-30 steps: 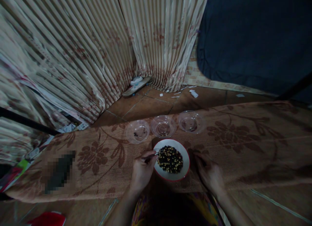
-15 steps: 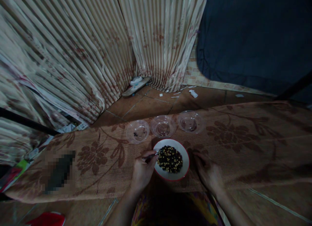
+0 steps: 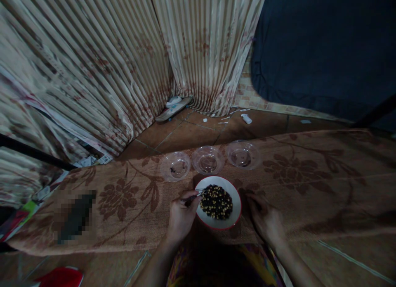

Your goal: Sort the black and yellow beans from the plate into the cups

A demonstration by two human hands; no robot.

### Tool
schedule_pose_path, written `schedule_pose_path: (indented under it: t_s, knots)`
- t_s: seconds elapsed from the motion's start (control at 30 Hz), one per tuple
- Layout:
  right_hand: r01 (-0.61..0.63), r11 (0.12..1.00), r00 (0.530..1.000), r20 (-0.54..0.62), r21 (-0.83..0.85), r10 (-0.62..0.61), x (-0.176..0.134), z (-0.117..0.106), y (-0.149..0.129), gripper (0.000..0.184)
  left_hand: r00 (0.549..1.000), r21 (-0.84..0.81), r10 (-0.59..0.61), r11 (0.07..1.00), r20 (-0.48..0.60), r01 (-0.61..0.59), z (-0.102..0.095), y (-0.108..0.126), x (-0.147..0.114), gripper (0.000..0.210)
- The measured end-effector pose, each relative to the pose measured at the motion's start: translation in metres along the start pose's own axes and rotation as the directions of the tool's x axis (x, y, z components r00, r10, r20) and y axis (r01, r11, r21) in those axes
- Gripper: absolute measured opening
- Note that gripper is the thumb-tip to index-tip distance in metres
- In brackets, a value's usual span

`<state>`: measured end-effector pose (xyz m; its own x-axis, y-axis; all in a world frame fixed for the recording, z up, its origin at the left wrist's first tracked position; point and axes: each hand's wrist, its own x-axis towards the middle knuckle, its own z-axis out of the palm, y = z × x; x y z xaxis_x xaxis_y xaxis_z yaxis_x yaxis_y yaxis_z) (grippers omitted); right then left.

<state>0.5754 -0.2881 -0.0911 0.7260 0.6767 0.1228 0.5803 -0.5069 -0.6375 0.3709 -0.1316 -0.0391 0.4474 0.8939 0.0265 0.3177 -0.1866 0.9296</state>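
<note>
Silver-coloured metal prongs, which I read as tweezers [image 3: 199, 191], sit clamped between the thumb and fingers of the left hand [image 3: 181, 216]. Their tips reach over the left rim of the white bowl [image 3: 236, 206], next to the grains; I cannot tell whether the tips grip one. Right hand [image 3: 268, 221]: just beside the bowl's other side, fingers bent and pointing toward it. I cannot tell whether its thumb and fingertips meet, as they lie in shadow.

Bowl: red-rimmed, upright, between the two hands. Mixed dark and yellow grains [image 3: 215, 202] cover most of its bottom in one heap.

Beyond it I log three clear plastic bowls in a row. Left one [image 3: 184, 165]: a few dark bits inside. Middle one [image 3: 208, 158]: a few pale specks near its lower edge. Right one [image 3: 251, 160]: contents too dim for me to identify.

All stand on a brown flower-patterned cloth [image 3: 123, 233]. Left on it, I note a dark object [image 3: 77, 217], pixelated. Farther out: tiled floor [image 3: 188, 128] with white scraps [image 3: 246, 119], striped curtains [image 3: 201, 51], dark blue fabric [image 3: 321, 43] at upper right.
</note>
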Motion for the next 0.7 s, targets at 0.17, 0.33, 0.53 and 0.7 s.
schedule_pose_path:
  t_s: [0.17,0.33,0.53,0.7]
  knots:
    - [-0.019,1.0,1.0,0.012,0.01,0.019,-0.0005,-0.0005,-0.0004,0.037,1.0,0.003,0.006,1.0,0.0,-0.006,0.0001,-0.0014,-0.0012,0.02]
    - [-0.011,1.0,1.0,0.02,0.028,0.011,-0.0004,0.0,0.0021,0.037,1.0,0.024,0.008,1.0,0.006,-0.008,0.0002,0.0009,-0.0013,0.02]
    - [0.009,1.0,1.0,0.015,0.008,-0.009,-0.0007,0.0026,0.0046,0.037,1.0,0.027,-0.002,1.0,-0.001,0.002,0.0016,-0.0034,-0.0002,0.02]
    - [0.004,1.0,1.0,0.004,-0.007,-0.004,-0.0006,0.0031,0.0051,0.037,1.0,0.008,0.004,1.0,-0.009,-0.004,0.0017,-0.0027,-0.0013,0.019]
